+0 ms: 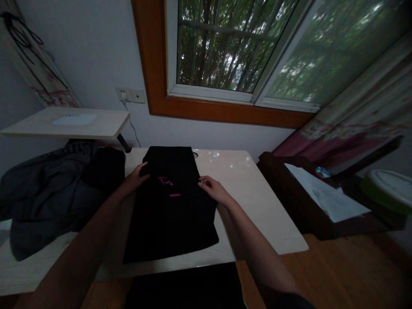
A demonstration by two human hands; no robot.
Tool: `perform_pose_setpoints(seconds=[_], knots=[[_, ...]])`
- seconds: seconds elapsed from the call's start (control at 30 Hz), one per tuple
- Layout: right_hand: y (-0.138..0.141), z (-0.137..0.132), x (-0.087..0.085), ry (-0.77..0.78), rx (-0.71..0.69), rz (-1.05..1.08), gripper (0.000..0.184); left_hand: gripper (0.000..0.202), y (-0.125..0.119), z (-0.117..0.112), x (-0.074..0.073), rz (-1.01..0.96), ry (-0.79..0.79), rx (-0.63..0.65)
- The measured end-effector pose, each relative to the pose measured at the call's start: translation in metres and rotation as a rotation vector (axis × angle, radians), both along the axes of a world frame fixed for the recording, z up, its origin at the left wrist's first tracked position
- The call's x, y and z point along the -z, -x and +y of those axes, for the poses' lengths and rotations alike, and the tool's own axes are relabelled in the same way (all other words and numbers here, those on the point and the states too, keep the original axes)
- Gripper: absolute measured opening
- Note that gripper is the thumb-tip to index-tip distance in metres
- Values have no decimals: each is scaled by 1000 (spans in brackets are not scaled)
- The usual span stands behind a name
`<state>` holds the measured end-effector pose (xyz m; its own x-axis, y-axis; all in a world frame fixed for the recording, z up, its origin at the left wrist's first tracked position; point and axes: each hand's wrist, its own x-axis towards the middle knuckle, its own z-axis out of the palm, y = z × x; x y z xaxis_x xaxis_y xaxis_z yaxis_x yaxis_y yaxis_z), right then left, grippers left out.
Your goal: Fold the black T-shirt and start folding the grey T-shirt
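A black garment [167, 223] lies folded flat on the light wooden table, with a pink outline print and small pink lettering on its upper part. At its left edge is my left hand [137, 178], thumb and fingers gripping the cloth, some fingertips hidden against the black. Opposite, my right hand [215, 189] pinches the garment's right edge between thumb and fingers. The garment's lower right corner flares outward towards the table's front edge.
Dark grey clothing [61, 184] is heaped on the left, beside a raised shelf [106, 122] bearing a paper label. Behind the table [254, 206] are a wall socket [130, 95] with a cable and a window. Dark brown furniture [299, 201] with papers stands right.
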<state>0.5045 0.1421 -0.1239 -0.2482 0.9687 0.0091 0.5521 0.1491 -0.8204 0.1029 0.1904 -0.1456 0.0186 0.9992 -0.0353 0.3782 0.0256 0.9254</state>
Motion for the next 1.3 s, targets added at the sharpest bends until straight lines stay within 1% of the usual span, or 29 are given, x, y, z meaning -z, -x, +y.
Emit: perform_pose_setpoints(seconds=[0.1, 0.23, 0.3, 0.4, 0.5, 0.57, 0.63, 0.7, 0.77, 0.83, 0.9, 0.97, 1.07, 1.13, 1.2, 1.23, 1.3], knots=[[-18, -18, -4, 54, -40, 27, 40, 87, 8, -39, 0, 45, -53, 88], [-38, -42, -6, 154, -61, 102, 34, 89, 19, -91, -4, 77, 39, 182], [-42, -52, -6, 181, -41, 114, 34, 80, 23, -116, -6, 118, 84, 226], [-41, -64, -4, 159, 14, 139, 33, 64, 27, -147, -11, 168, 144, 275], [-36, -72, 1, 104, 59, 162, 29, 56, 29, -170, -18, 189, 209, 311], [-31, -77, 5, 65, 99, 182, 28, 49, 30, -180, -23, 212, 245, 356], [-26, -83, 7, 40, 141, 223, 29, 41, 32, -187, -25, 238, 275, 408], [-20, -89, 5, 36, 167, 277, 30, 38, 34, -191, -26, 257, 333, 445], [-13, -97, 0, 28, 182, 322, 31, 40, 37, -192, -27, 284, 420, 455], [-3, -104, -10, -9, 186, 355, 30, 39, 38, -190, -30, 313, 427, 451], [9, -111, -21, -67, 170, 356, 28, 36, 36, -187, -35, 337, 323, 426], [23, -117, -32, -142, 118, 306, 25, 37, 27, -182, -42, 346, 197, 362], [50, -125, -47, -301, -29, 192, 20, 51, 4, -175, -51, 330, 23, 264], [69, -129, -52, -388, -170, 143, 18, 60, -16, -172, -57, 338, -153, 238], [86, -133, -54, -437, -316, 100, 20, 62, -33, -171, -62, 371, -333, 257], [93, -135, -54, -449, -375, 73, 22, 61, -40, -171, -63, 385, -396, 290], [103, -139, -51, -465, -445, 11, 25, 53, -49, -172, -66, 388, -444, 416]])
